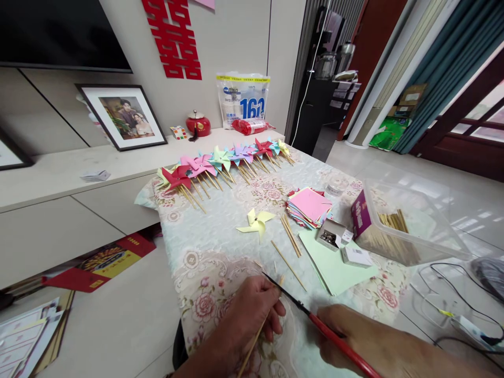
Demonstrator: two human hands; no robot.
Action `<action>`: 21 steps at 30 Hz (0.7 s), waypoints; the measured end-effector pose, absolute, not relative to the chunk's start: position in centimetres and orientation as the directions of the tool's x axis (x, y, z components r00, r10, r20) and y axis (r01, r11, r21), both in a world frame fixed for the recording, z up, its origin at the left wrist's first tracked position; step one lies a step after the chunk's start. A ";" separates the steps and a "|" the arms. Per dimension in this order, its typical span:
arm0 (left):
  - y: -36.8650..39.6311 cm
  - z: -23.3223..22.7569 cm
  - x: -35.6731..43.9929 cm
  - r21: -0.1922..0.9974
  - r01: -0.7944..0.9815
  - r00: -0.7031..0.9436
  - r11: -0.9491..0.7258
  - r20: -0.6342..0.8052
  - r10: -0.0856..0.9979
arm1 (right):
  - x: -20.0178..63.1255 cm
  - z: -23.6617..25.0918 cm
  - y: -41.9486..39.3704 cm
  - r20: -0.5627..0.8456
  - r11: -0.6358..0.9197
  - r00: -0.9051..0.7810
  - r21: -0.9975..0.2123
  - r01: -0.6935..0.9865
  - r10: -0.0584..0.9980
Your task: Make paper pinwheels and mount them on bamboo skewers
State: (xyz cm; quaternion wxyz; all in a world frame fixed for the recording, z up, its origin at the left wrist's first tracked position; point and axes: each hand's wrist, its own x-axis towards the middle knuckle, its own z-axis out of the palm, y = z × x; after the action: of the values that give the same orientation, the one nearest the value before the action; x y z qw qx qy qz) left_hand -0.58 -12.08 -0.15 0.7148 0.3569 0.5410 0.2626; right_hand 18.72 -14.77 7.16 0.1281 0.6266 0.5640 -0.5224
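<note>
My left hand (258, 304) pinches a thin wooden stick (252, 349) that slants down towards the front edge, its tip showing just above the fingers. My right hand (334, 336) is wrapped around red-handled scissors (328, 333), seen edge-on. Their dark blades reach across to the stick's upper end by my left fingertips; whether they touch it cannot be made out. A loose stick (289, 266) and a small bundle of sticks (290, 236) lie beyond my hands. Near them is a pale yellow paper pinwheel head (255, 223) without a stick.
Finished pinwheels (200, 165) line the table's far edge. To the right are stacked colored paper squares (311, 203), green sheets (334, 268), a small box of metal fasteners (329, 237), a tape roll (337, 185) and a clear bin (409, 226) of sticks. Cables (457, 294) lie beyond the table.
</note>
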 end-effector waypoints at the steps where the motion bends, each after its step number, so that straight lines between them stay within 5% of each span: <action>1: -12.1 -0.2 -0.6 0.791 0.015 0.275 0.612 -0.591 0.758 | 18.7 7.1 -14.8 -0.794 -0.327 -0.185 -0.434 0.839 0.579; 11: -12.3 0.3 -0.6 0.764 0.007 0.290 0.646 -0.620 0.729 | 18.5 6.5 -15.2 -0.763 -0.342 -0.243 -0.518 0.784 0.598; 17: -12.6 1.7 -4.1 0.817 -0.094 0.274 0.569 -0.528 0.804 | 19.2 5.4 -16.4 -0.614 -0.224 -0.249 -0.588 0.777 0.749; 19: -11.5 2.6 -6.0 0.886 -0.016 0.153 0.463 -0.455 0.877 | 18.8 4.2 -16.6 -0.571 -0.111 -0.316 -0.590 0.800 0.758; 21: -9.9 3.1 -7.6 0.924 0.258 0.037 0.281 -0.300 0.953 | 17.8 2.2 -16.9 -0.496 0.024 -0.356 -0.557 0.830 0.792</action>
State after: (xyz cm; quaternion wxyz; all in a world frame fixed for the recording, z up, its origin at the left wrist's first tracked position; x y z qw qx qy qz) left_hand -7.64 -9.92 3.07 0.5201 0.4979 0.6083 0.3339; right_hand 17.83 -16.94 2.24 0.0232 0.5671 0.7152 -0.4079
